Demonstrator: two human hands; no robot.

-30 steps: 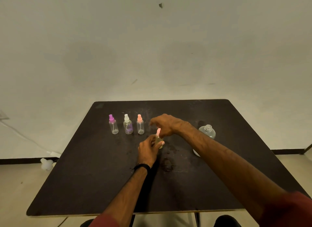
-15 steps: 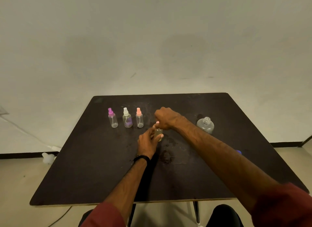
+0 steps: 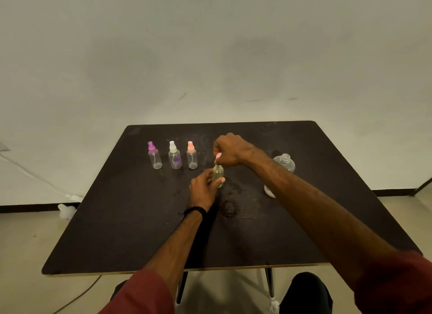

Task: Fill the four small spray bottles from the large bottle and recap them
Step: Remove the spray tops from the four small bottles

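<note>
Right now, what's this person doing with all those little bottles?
They are working on the fourth small bottle. The left hand steadies it on the dark table, while the right hand holds its pink spray cap just above the open neck. Three capped spray bottles stand in a row to the left. The large bottle sits uncapped to the right.

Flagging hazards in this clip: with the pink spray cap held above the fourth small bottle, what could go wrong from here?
1. The right hand holds the pink spray cap just above the neck of the small bottle; a tilted entry could cross-thread it.
2. The left hand steadies that bottle from one side only; downward pressure might tip it.
3. The large bottle stands uncapped beside the right forearm; pulling the arm back could knock it over.
</note>
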